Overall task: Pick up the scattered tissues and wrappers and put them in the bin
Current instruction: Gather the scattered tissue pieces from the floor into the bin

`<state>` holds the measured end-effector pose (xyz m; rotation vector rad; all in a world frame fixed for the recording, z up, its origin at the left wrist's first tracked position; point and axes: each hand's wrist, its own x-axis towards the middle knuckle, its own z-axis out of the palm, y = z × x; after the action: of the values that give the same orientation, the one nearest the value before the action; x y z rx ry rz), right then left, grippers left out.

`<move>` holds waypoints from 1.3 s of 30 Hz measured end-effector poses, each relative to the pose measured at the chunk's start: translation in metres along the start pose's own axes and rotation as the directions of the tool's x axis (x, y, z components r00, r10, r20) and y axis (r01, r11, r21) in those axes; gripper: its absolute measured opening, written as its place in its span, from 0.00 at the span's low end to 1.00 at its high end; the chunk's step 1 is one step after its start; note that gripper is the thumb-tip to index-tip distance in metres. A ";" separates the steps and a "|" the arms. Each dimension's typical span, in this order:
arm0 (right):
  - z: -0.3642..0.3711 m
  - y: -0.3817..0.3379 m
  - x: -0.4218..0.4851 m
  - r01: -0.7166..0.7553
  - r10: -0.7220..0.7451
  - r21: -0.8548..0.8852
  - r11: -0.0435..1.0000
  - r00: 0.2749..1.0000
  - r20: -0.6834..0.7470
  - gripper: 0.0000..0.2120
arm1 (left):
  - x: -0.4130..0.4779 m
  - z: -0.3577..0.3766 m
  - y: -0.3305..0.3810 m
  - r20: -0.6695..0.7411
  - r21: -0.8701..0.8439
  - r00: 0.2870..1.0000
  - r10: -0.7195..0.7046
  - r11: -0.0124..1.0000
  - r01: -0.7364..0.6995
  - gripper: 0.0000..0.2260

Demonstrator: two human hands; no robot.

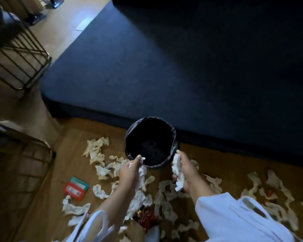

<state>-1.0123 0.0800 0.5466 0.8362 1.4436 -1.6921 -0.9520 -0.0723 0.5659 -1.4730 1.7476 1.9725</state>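
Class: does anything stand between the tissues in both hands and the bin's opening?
Nothing visible. The bin has no lid, and the left hand and right hand hold their tissues at its near rim.

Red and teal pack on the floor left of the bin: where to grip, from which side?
The pack lies flat on the wood floor, so come straight down from above and pinch across two opposite edges; its flat face gives no hold. The left hand is nearer, but it grips a tissue and should probably drop that in the bin first.
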 end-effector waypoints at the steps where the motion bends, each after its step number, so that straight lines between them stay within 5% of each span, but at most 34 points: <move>1: 0.011 -0.004 0.029 -0.003 0.003 0.020 1.000 1.000 -0.015 0.10 | 0.027 0.008 -0.001 -0.011 -0.042 0.998 -0.068 0.997 0.068 0.10; 7: 0.048 -0.004 0.171 0.049 -0.041 0.136 0.989 0.998 -0.057 0.13 | 0.165 0.046 -0.015 -0.068 -0.172 0.971 -0.230 0.961 0.216 0.14; 13: 0.061 0.005 0.198 -0.015 0.028 0.160 0.987 0.997 -0.074 0.26 | 0.210 0.045 -0.013 0.138 -0.219 0.940 -0.312 0.916 0.336 0.18; 18: 0.037 0.016 0.175 0.023 -0.016 0.162 0.986 0.999 -0.042 0.24 | 0.187 0.043 -0.019 0.110 -0.003 0.973 -0.201 0.979 0.203 0.19; 28: -0.107 0.074 0.044 0.203 -0.214 -0.232 0.951 0.977 -0.021 0.11 | 0.014 0.085 -0.110 0.230 0.411 0.969 0.086 0.894 -0.177 0.17; 39: -0.348 0.225 -0.127 0.145 -0.200 -0.354 0.924 0.972 -0.123 0.08 | -0.245 0.147 -0.288 0.411 0.596 0.910 -0.052 0.771 -0.226 0.12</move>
<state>-0.7500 0.4201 0.4893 0.6739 1.9037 -1.4588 -0.7226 0.2589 0.5180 -0.6989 2.0079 1.3445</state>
